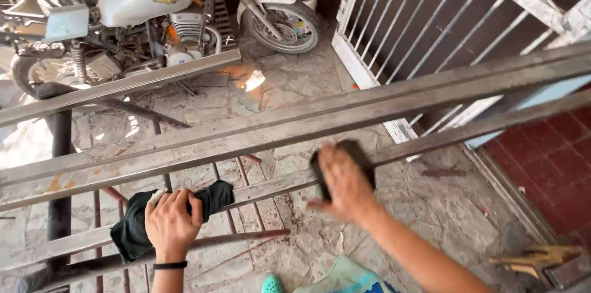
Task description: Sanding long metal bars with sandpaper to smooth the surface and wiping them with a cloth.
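Your right hand (346, 183) presses a dark sanding block (342, 167) flat on the nearest long metal bar (431, 140), its grip closed over the block's top with the palm bearing down. Your left hand (171, 221) sits well to the left of that grip on the same bar, its grip folded over a dark green cloth (138, 228) bunched around the metal.

The bar looks like steel section: stiff, heavy for its length, and dusty or rusted, so likely rough rather than slippery. It should not flex under your palm, but being long it may swing or roll on its supports; holding it through the cloth guards you against sharp edges. The block is small and light, best held across its top as you have it.

Beyond your right grip lie two more bars (295, 124); farther off stand a motorcycle (148, 4) and a white gate (425, 16). Below is a stone floor (308, 256).
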